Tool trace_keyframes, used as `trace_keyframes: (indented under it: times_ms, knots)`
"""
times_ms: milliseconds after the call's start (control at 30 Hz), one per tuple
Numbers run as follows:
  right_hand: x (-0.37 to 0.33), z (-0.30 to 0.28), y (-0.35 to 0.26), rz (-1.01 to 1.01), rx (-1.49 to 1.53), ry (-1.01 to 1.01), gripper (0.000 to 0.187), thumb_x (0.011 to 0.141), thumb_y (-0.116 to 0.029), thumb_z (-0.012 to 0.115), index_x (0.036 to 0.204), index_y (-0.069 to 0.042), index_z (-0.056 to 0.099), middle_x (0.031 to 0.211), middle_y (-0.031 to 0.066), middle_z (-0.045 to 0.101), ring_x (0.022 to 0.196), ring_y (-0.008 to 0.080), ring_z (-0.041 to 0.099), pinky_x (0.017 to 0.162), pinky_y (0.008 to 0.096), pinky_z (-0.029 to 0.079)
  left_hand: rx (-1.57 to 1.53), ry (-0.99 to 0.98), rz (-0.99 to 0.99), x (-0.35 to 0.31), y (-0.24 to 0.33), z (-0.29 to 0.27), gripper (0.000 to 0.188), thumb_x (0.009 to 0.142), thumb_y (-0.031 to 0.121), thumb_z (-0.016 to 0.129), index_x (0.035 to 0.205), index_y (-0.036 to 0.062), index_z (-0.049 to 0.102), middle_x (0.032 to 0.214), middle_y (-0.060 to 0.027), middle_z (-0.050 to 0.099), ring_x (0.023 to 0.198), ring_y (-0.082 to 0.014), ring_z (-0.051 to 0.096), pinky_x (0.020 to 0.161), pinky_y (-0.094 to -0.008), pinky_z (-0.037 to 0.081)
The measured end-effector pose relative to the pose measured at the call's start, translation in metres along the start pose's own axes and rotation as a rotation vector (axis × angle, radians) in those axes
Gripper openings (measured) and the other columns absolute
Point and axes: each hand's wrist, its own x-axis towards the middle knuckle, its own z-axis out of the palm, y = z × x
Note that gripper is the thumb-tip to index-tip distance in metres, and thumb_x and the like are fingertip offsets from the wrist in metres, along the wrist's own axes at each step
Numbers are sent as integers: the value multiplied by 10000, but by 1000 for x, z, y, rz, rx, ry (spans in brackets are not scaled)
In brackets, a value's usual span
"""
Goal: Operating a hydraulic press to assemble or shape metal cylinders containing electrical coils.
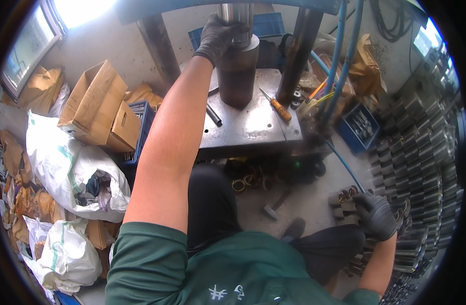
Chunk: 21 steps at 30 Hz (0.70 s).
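My left hand (pixel 216 39), in a dark grey glove, reaches up and wraps round a shiny metal cylinder (pixel 241 25). That cylinder stands upright over a thicker dark steel cylinder (pixel 237 76), which rests on the metal press table (pixel 248 132). Down at the right, my right hand (pixel 378 216), gloved too, has its fingers curled next to metal parts with copper windings (pixel 349 193). Its fingertips are partly hidden, so what they hold, if anything, does not show. A screwdriver with an orange handle (pixel 281 109) and a short dark tube (pixel 213 116) lie on the press table.
Thick press columns (pixel 300 56) flank the table, with blue hoses (pixel 340 56) beside the right one. Stacked metal cores (pixel 411 168) fill the right side. A blue bin (pixel 359 127), a hammer (pixel 277 206), cardboard boxes (pixel 93 104) and white sacks (pixel 65 157) stand or lie around.
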Motion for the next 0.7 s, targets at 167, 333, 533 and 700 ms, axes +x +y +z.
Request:
trace_keyframes:
  times_ms: [167,333,533,700]
  knots:
    - [1,-1,-2,-92,-74,-117,217,920,-94,665,1118,-49,743,949,214,736,869,436,722,794,518,573,-7,-44,20,5,-5,-2,525,729,216,988,1092,-56,725,977,-168,801,882,-224,787,819,-348,636]
    - [3,-7,-1,33,64,-9,254,935,-81,648,1164,-28,744,980,222,741,916,431,723,820,508,568,-14,-60,7,1,0,-2,491,731,217,985,1066,-47,740,977,-162,805,875,-221,787,820,-353,634]
    - [1,-6,-3,65,74,79,285,915,-27,650,1188,-16,730,1035,229,738,957,437,717,848,492,568,78,-141,-73,2,5,-8,797,731,333,1008,1295,-9,562,1158,-172,749,1105,-263,733,1041,-402,567]
    - [11,-9,-10,24,9,318,236,943,-8,655,1169,-15,724,1048,222,733,963,406,722,859,459,568,65,-38,5,5,-5,-2,757,713,287,1008,1261,-39,602,1161,-198,748,1051,-258,749,946,-378,607]
